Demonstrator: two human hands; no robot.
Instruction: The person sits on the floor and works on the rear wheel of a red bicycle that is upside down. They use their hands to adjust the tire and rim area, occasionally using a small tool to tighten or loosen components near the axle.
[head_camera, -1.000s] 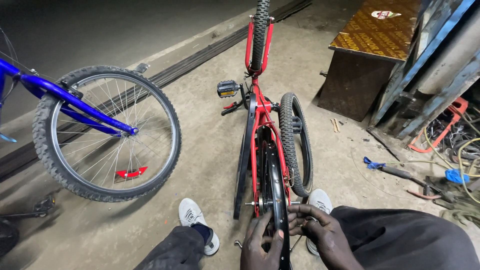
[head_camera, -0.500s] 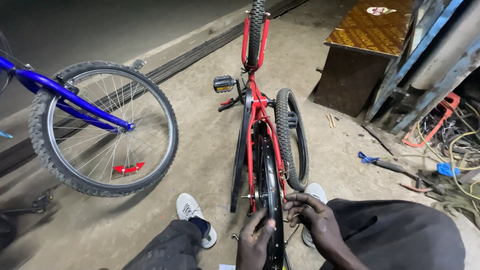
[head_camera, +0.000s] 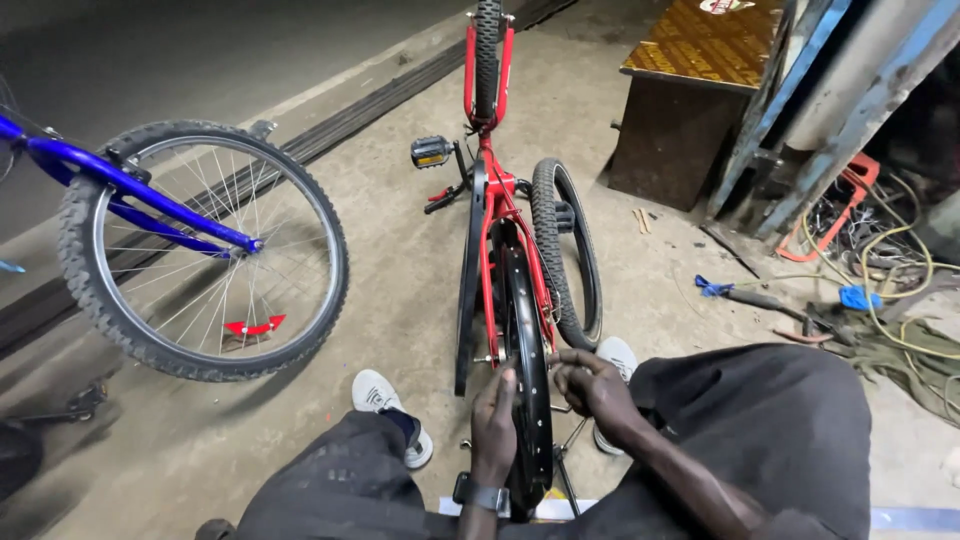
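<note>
head view, hands: left hand flat on the left side of the bare black rim, fingers wrapped on its edge, watch at the wrist; right hand pinches at the rim's right side near the axle, fingers curled; cannot tell if a small part is held.
rim place: 6 o'clock of frame, upright in the rear fork of the red bicycle frame, between the person's knees.
loose tyre: black tyre leans on the frame's right side, just beside the rim, at 3 o'clock of it.
front wheel: knobby front tyre at 12 o'clock, in the red fork.
pedal: grey pedal sticks out at 10 o'clock of the frame.
blue bike: spoked wheel with a red reflector, blue frame, at 9 o'clock, apart from the hands.
shoes: white shoe at 8 o'clock of the rim; second white shoe touching the tyre's bottom.
box: dark wooden box with a patterned yellow-brown top at 1 o'clock; a white-red sticker at its far edge, too small to tell.
clutter: blue-handled tool and tangled cables at 3 o'clock on the floor.
floor: bare concrete.
</note>
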